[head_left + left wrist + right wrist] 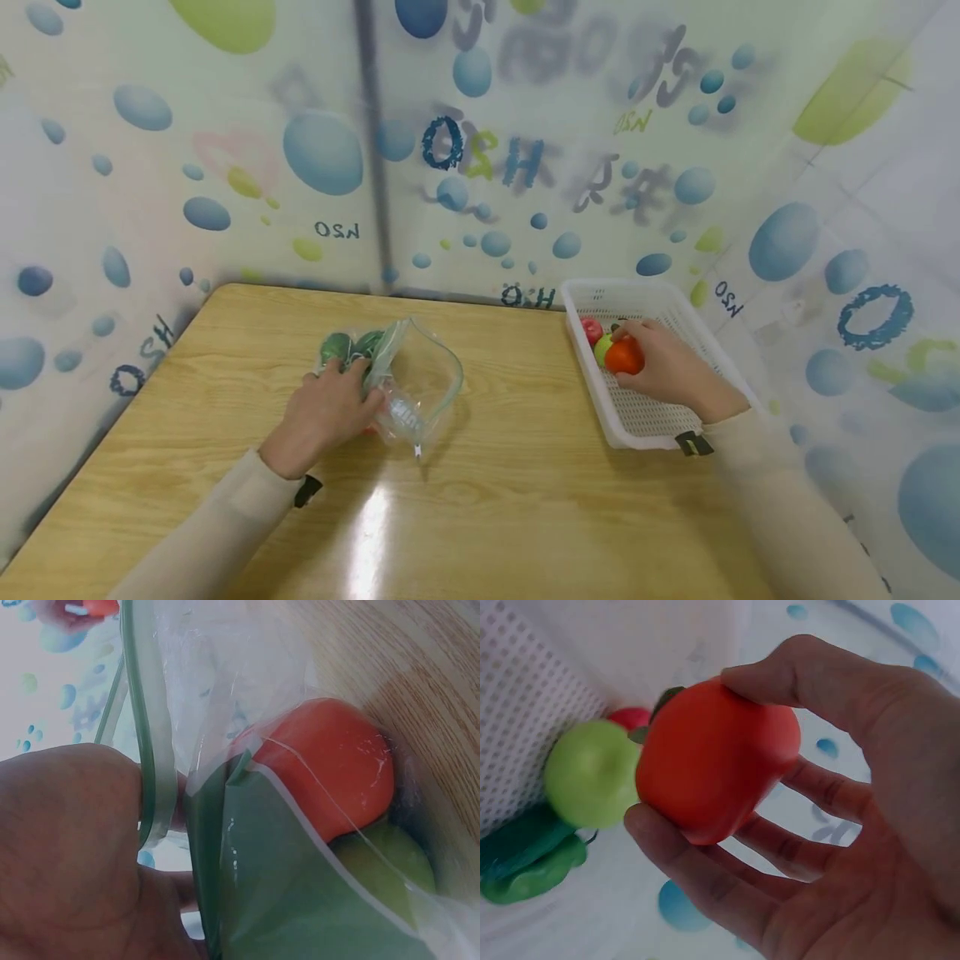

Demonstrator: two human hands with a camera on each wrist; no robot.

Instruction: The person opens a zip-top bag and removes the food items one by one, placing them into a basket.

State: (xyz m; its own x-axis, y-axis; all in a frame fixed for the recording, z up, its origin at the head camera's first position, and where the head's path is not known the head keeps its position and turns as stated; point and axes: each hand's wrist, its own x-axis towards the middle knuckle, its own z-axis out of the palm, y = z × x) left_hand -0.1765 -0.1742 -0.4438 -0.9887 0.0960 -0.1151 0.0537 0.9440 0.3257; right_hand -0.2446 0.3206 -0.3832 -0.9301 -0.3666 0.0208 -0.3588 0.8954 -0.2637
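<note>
My left hand [326, 408] grips a clear zip bag [431, 379] with a green-edged mouth, lying on the table; its rim passes between the thumb and fingers. Inside the bag show dark green round items [337, 346], an orange-red fruit [330, 769] and a green one [390, 862]. Over the white basket, my right hand [667, 367] holds an orange-red persimmon [716, 761] with a dark leafy top between thumb and fingers. Behind it in the basket are a light green apple [592, 772], a red fruit [592, 330] and a green pepper [536, 874] beside a dark green cucumber-like piece [525, 836].
The white perforated basket [603, 400] stands at the right back of the wooden table [510, 467]. A wall covering with blue and green dots [322, 154] rises behind the table and along its sides.
</note>
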